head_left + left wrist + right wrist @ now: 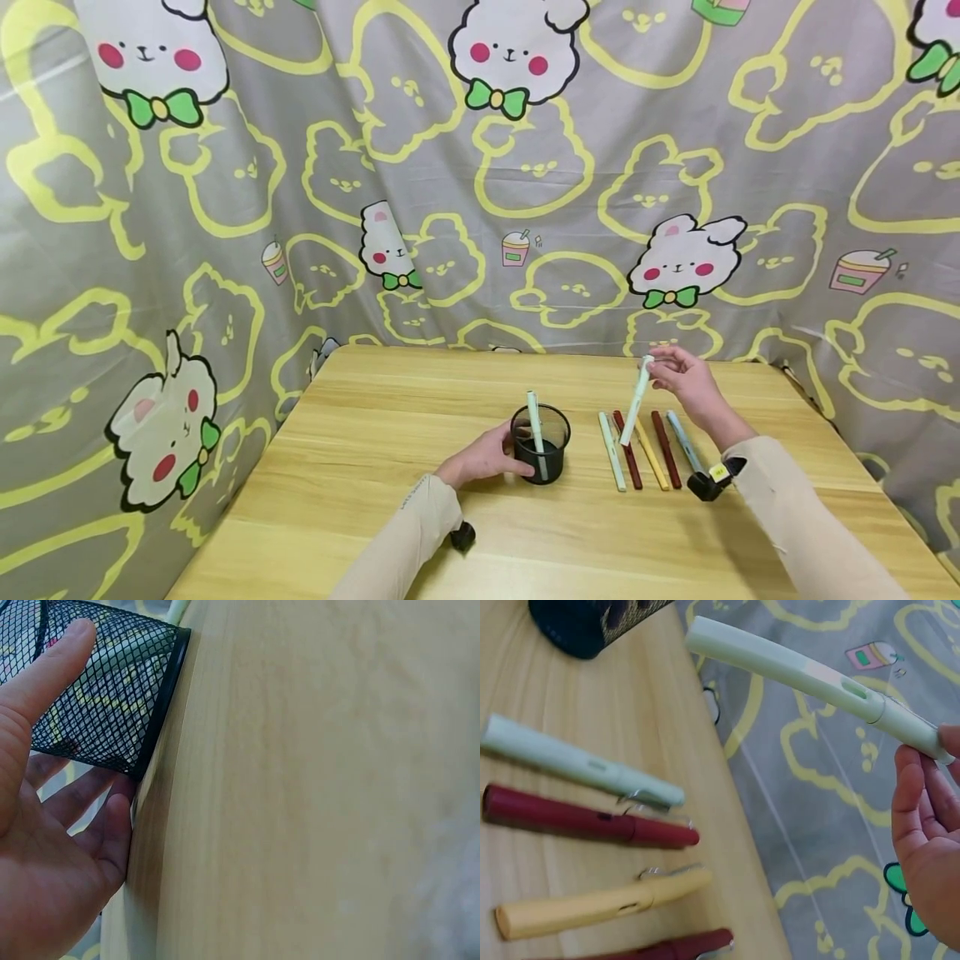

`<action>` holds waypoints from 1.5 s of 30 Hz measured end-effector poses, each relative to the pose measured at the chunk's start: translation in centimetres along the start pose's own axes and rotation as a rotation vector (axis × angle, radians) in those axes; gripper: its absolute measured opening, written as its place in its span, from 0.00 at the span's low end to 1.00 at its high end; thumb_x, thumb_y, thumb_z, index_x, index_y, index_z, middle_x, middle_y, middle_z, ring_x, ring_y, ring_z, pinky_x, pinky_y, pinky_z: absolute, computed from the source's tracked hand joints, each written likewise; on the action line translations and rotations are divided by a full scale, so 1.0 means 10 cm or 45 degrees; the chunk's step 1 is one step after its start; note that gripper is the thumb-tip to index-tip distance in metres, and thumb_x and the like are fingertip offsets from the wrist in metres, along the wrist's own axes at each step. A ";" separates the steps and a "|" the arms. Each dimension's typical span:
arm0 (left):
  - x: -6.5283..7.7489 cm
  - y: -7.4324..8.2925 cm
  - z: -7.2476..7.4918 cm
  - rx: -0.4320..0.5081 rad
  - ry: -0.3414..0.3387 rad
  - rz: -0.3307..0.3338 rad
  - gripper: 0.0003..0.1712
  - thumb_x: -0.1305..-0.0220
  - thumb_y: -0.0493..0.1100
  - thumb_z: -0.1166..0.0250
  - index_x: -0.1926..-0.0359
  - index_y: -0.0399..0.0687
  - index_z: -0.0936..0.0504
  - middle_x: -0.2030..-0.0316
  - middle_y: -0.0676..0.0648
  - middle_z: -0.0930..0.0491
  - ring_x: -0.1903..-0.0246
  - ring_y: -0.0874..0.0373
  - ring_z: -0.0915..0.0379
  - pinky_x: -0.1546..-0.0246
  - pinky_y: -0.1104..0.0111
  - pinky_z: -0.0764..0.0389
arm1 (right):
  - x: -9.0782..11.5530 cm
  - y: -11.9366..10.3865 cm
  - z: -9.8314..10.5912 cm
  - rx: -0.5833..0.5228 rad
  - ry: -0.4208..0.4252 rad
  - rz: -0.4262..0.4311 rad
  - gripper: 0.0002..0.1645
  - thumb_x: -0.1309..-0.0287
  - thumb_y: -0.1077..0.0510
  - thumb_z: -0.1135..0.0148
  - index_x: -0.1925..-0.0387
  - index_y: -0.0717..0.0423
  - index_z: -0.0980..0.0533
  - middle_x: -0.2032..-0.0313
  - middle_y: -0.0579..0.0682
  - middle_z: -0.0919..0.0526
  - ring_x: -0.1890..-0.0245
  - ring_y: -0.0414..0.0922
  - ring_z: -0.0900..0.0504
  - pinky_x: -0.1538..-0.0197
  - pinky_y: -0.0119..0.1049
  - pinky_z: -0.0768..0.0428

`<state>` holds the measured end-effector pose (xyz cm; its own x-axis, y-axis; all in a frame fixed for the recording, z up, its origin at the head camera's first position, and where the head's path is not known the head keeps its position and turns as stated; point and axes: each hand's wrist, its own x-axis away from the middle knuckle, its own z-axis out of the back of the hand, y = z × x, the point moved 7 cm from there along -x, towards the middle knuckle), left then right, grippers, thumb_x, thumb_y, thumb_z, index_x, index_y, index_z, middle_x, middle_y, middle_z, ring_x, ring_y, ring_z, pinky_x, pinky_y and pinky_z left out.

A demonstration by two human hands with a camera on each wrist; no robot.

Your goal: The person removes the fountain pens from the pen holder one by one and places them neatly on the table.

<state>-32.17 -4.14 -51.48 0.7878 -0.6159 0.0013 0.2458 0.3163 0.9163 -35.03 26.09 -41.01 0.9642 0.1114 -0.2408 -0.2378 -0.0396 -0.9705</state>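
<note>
My left hand [483, 458] holds a black mesh pen holder [553, 468] that stands upright on the table, thumb at the front and fingers round the far side. A mint-green pen [533, 412] leans inside the holder. To the right, my right hand [692, 392] pinches another mint-green pen [810, 679] by its cap end, and the pen hangs tilted above the row on the table. That row holds a mint-green pen [562, 756], a dark red pen [577, 815], a yellow pen [592, 904], a second dark red pen [666, 450] and a light blue pen [684, 442].
The wooden table [360, 417] reaches back to a grey patterned curtain [450, 183], which also hangs along both sides. Small black wrist cameras sit on both sleeves; the right one [707, 485] is close to the near end of the blue pen.
</note>
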 end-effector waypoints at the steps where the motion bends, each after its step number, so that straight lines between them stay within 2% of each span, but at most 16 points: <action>1: 0.00 0.00 0.00 0.010 0.005 0.014 0.43 0.50 0.37 0.26 0.34 0.55 0.35 0.43 0.48 0.27 0.44 0.55 0.31 0.40 0.61 0.37 | 0.00 0.02 0.01 0.022 -0.008 -0.013 0.08 0.37 0.64 0.42 0.57 0.53 0.24 0.65 0.41 0.16 0.66 0.36 0.19 0.62 0.30 0.21; 6: 0.00 0.01 0.00 0.013 0.006 0.024 0.43 0.50 0.36 0.27 0.34 0.56 0.36 0.43 0.47 0.27 0.44 0.54 0.31 0.40 0.62 0.37 | 0.02 0.19 0.00 0.169 -0.061 -0.102 0.13 0.36 0.61 0.42 0.52 0.62 0.27 0.65 0.40 0.16 0.66 0.37 0.19 0.61 0.33 0.21; 8: 0.01 0.01 0.00 0.014 0.003 0.022 0.43 0.49 0.37 0.27 0.34 0.56 0.36 0.43 0.47 0.27 0.43 0.54 0.31 0.40 0.61 0.38 | 0.03 0.26 -0.02 0.247 -0.085 -0.134 0.14 0.35 0.59 0.42 0.50 0.61 0.28 0.65 0.41 0.16 0.66 0.37 0.20 0.60 0.36 0.21; 13: 0.00 0.00 0.00 0.011 0.001 0.020 0.42 0.49 0.37 0.27 0.34 0.56 0.36 0.43 0.48 0.27 0.44 0.55 0.31 0.40 0.62 0.37 | 0.03 0.42 -0.16 0.380 -0.166 -0.186 0.22 0.35 0.57 0.43 0.46 0.68 0.32 0.62 0.51 0.17 0.65 0.39 0.21 0.57 0.44 0.21; 18: 0.00 0.00 0.01 0.019 -0.009 0.013 0.42 0.49 0.37 0.26 0.35 0.56 0.35 0.43 0.48 0.27 0.44 0.56 0.31 0.41 0.63 0.37 | 0.01 0.56 -0.32 0.385 -0.258 -0.233 0.24 0.36 0.58 0.42 0.46 0.72 0.32 0.63 0.54 0.17 0.66 0.41 0.21 0.56 0.48 0.22; 25: -0.02 0.00 -0.01 0.029 -0.022 -0.021 0.43 0.48 0.36 0.28 0.33 0.56 0.37 0.41 0.46 0.29 0.42 0.54 0.33 0.41 0.64 0.37 | -0.03 0.67 -0.44 0.344 -0.291 -0.293 0.25 0.37 0.59 0.41 0.45 0.72 0.33 0.66 0.54 0.18 0.67 0.52 0.21 0.56 0.51 0.23; 33: 0.00 0.01 -0.01 0.007 -0.015 -0.011 0.43 0.49 0.37 0.27 0.33 0.57 0.37 0.42 0.47 0.29 0.43 0.55 0.32 0.41 0.64 0.37 | -0.07 0.76 -0.52 0.305 -0.316 -0.335 0.27 0.38 0.62 0.41 0.44 0.77 0.35 0.68 0.51 0.18 0.75 0.44 0.26 0.60 0.45 0.21; 37: -0.01 0.00 -0.01 0.007 -0.018 -0.016 0.44 0.49 0.37 0.27 0.33 0.56 0.37 0.41 0.45 0.29 0.43 0.54 0.32 0.41 0.62 0.36 | -0.08 0.78 -0.51 0.299 -0.305 -0.333 0.27 0.37 0.62 0.42 0.44 0.77 0.36 0.69 0.52 0.19 0.76 0.43 0.27 0.60 0.46 0.21; 42: -0.02 -0.01 -0.01 -0.009 -0.022 -0.004 0.44 0.49 0.38 0.27 0.33 0.58 0.37 0.42 0.47 0.28 0.43 0.56 0.32 0.41 0.63 0.36 | -0.12 0.82 -0.52 0.402 -0.301 -0.320 0.25 0.38 0.61 0.40 0.45 0.75 0.33 0.67 0.53 0.18 0.72 0.44 0.23 0.59 0.47 0.21; 45: -0.02 -0.02 0.00 -0.003 -0.022 -0.002 0.44 0.49 0.39 0.26 0.33 0.58 0.37 0.42 0.47 0.28 0.44 0.57 0.31 0.41 0.64 0.36 | -0.16 0.85 -0.57 0.492 -0.337 -0.301 0.24 0.38 0.60 0.41 0.46 0.73 0.31 0.65 0.54 0.18 0.68 0.45 0.20 0.59 0.46 0.21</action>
<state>-32.40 -4.10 -51.66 0.7775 -0.6289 0.0072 0.2480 0.3172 0.9154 -37.93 19.91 -48.82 0.9458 0.3225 0.0390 -0.0917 0.3804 -0.9203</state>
